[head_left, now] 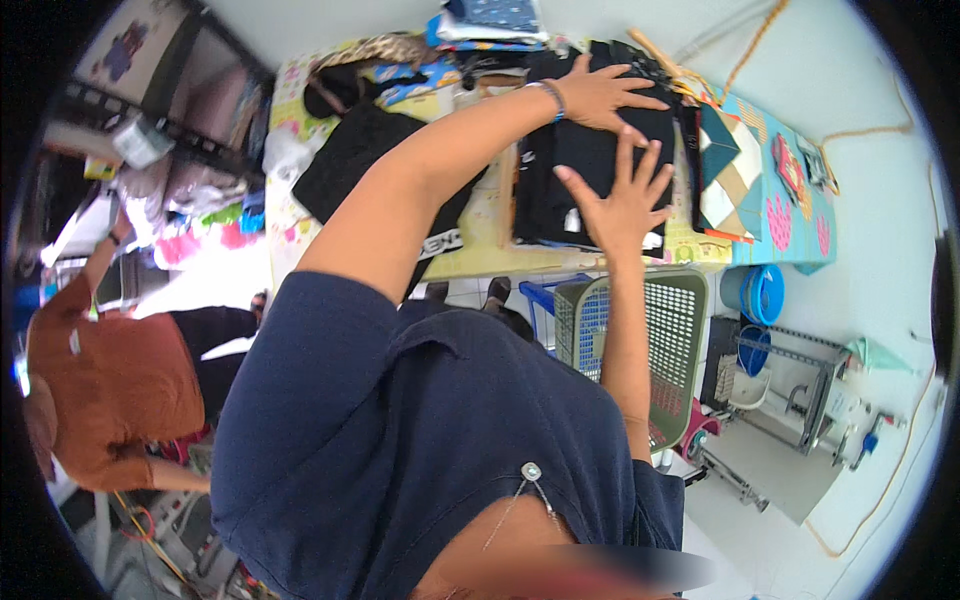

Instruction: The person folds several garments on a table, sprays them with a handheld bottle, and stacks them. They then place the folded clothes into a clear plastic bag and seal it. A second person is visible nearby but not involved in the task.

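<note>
A stack of folded black clothes (560,150) lies on the table in front of me. My left hand (603,95) is spread flat over the far part of its top garment, fingers pointing right. Closer to me, my right hand (622,200) rests on the same stack with its fingers stretched apart. To the left, a loose black garment (362,160) with a white lettered band is spread out, partly behind my left arm. Neither hand grips anything.
A yellow patterned cloth covers the table (490,262). Folded patterned fabric (728,170) lies right of the stack. Below the edge stands a green plastic basket (685,330); blue buckets (765,295) are at the right. Another person (120,390) in a brown shirt is at the left.
</note>
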Action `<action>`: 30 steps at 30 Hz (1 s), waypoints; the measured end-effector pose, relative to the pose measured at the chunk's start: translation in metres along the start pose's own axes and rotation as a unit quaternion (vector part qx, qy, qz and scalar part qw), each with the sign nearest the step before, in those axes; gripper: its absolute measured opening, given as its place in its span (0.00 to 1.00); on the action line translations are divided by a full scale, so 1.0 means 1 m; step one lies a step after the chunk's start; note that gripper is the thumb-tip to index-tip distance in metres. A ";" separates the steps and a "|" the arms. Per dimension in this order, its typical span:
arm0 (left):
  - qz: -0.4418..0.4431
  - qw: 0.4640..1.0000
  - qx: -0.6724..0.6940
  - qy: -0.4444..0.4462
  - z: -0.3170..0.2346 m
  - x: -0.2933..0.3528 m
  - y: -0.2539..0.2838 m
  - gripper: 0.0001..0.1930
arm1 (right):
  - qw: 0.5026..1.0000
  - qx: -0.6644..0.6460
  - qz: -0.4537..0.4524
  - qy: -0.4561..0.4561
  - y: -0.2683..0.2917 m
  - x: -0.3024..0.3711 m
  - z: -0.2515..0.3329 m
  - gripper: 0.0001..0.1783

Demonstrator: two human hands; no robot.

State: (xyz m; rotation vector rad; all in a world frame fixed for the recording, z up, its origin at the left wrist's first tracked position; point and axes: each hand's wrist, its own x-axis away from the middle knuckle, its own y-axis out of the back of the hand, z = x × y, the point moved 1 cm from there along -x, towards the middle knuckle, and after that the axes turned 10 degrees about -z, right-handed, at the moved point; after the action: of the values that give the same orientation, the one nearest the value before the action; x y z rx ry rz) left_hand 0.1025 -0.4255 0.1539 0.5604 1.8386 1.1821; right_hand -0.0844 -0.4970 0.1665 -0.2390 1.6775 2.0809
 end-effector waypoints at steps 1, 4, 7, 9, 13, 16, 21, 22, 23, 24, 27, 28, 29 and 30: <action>0.005 1.000 -0.022 0.004 -0.001 0.000 0.005 0.42 | 1.000 0.008 0.012 -0.011 0.003 -0.001 0.001 0.63; -0.098 0.993 -0.044 0.056 -0.006 0.014 0.028 0.42 | 0.999 0.008 0.025 -0.017 0.023 -0.002 0.009 0.58; -0.316 0.940 0.022 0.125 0.004 0.075 0.054 0.31 | 0.991 -0.017 -0.122 0.057 0.058 0.008 0.024 0.47; -0.458 0.854 0.165 0.186 0.028 0.152 0.069 0.19 | 0.948 -0.242 -0.162 0.127 0.075 0.024 0.039 0.32; -0.368 0.732 0.082 0.568 0.027 0.340 0.039 0.18 | 0.832 -0.551 0.020 0.061 0.020 0.086 0.085 0.12; -0.316 0.679 0.077 0.659 0.015 0.420 -0.004 0.24 | 0.851 -0.473 0.210 -0.082 -0.088 0.123 0.106 0.17; -0.354 0.681 0.100 0.633 0.018 0.443 -0.029 0.27 | 0.929 -0.277 0.239 -0.057 -0.200 0.166 0.067 0.27; -0.350 0.674 0.104 0.642 0.018 0.440 -0.025 0.28 | 0.913 -0.311 0.249 -0.092 -0.205 0.169 0.059 0.29; -0.347 0.674 0.110 0.643 0.017 0.436 -0.018 0.28 | 0.921 -0.267 0.279 -0.052 -0.203 0.170 0.055 0.30; -0.332 0.662 0.117 0.661 0.015 0.433 -0.010 0.29 | 0.927 -0.212 0.308 -0.027 -0.199 0.164 0.054 0.32; -0.347 0.766 -0.016 0.540 -0.006 0.421 0.014 0.29 | 0.968 -0.076 0.240 -0.003 -0.176 0.130 0.081 0.48; -0.332 0.814 0.012 0.478 -0.016 0.419 0.020 0.31 | 0.965 -0.195 0.177 0.016 -0.169 0.098 0.092 0.54; -0.273 0.880 0.063 0.384 -0.022 0.418 0.024 0.33 | 0.963 -0.262 0.059 0.030 -0.168 0.067 0.108 0.56; -0.164 0.918 0.078 0.352 -0.031 0.418 0.025 0.35 | 0.943 -0.315 -0.074 0.083 -0.170 0.037 0.125 0.58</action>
State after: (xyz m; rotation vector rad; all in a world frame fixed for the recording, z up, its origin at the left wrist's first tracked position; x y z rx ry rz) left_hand -0.1477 -0.1222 0.0070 -0.1333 2.5244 1.0828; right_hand -0.0230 -0.3414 0.0323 -0.7329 0.9778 2.4691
